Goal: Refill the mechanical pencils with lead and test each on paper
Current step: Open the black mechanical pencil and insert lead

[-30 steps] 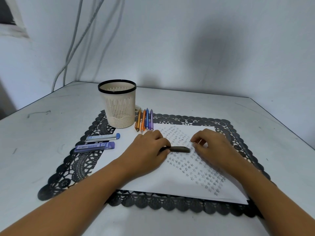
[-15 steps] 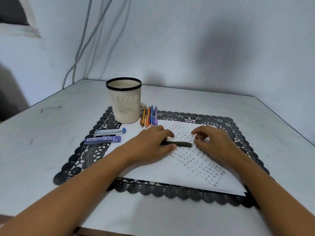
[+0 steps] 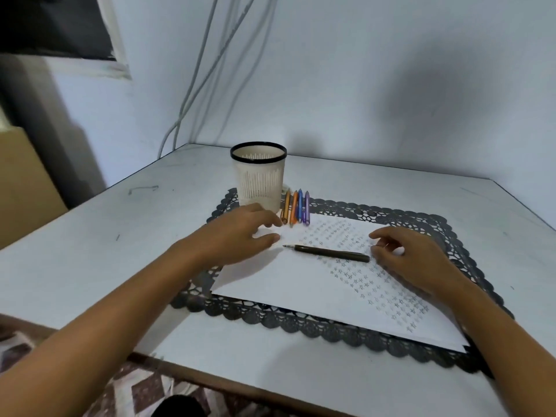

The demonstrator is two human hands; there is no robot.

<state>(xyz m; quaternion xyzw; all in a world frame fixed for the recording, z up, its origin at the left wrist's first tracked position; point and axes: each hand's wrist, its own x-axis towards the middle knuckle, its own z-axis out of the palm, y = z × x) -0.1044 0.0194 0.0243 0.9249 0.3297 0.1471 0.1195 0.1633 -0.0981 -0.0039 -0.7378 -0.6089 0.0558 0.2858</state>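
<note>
Head view | left hand [image 3: 240, 233] fingers relaxed, empty | right hand [image 3: 412, 260] curled, grip unclear | dark pencil [image 3: 328, 253] lay loose between fingertips | risk: nudge could roll it

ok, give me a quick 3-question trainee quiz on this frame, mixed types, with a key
1. True or false: the left hand grips the dark pencil.
2. How many coloured pencils lie beside the cup? A) two B) four C) six
3. Fill in: the dark pencil's tip points toward the person's ___ hand.

Key: 1 false; 2 B; 3 left.
</note>
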